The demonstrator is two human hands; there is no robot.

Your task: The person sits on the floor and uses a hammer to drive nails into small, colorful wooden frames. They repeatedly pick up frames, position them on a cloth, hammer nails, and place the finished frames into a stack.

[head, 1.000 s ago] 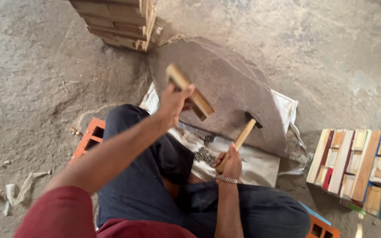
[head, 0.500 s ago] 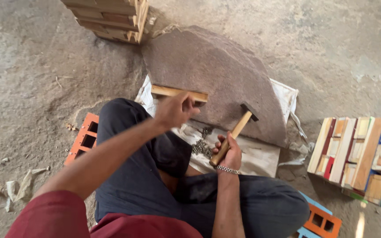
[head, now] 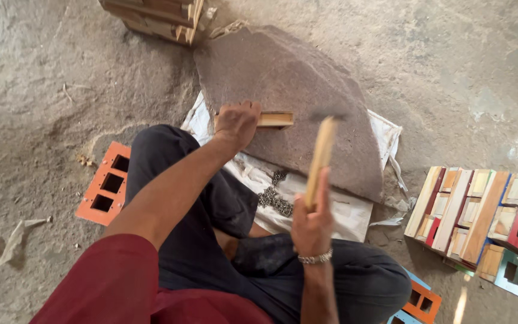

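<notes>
Here the wooden block (head: 271,120) lies flat on the stone slab (head: 295,78), long axis three-to-nine o'clock, pinned under the left hand (head: 236,123); the right hand (head: 312,223) grips an upright hammer (head: 321,157), head blurred at twelve.

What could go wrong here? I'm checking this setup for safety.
The raised wooden-handled hammer in the right hand could strike the left hand, whose fingers press on the flat wooden piece. That piece lies on a sloping grey stone slab and might slip.
</notes>
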